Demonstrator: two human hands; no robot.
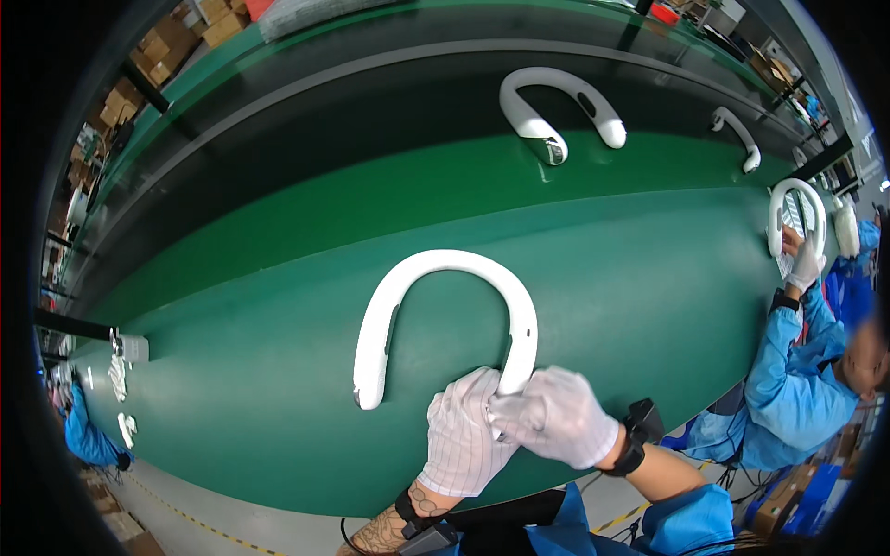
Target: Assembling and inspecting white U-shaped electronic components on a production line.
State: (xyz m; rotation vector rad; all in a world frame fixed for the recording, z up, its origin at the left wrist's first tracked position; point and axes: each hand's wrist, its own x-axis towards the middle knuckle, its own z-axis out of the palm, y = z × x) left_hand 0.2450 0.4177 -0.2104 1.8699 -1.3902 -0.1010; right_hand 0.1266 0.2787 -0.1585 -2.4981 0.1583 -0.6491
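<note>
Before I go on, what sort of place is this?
Probably a factory assembly area: there's a long green workbench, a white U-shaped device with similar ones beyond, and a co-worker in blue sleeves.

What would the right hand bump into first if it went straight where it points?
Probably the end of the nearest white U-shaped device, which the right hand seems to touch; then the left hand, though depth is unclear.

You have cardboard boxes [167,44] at upper left, blue-clad co-worker [799,398] at right, grey floor [222,519] lower left.
</note>
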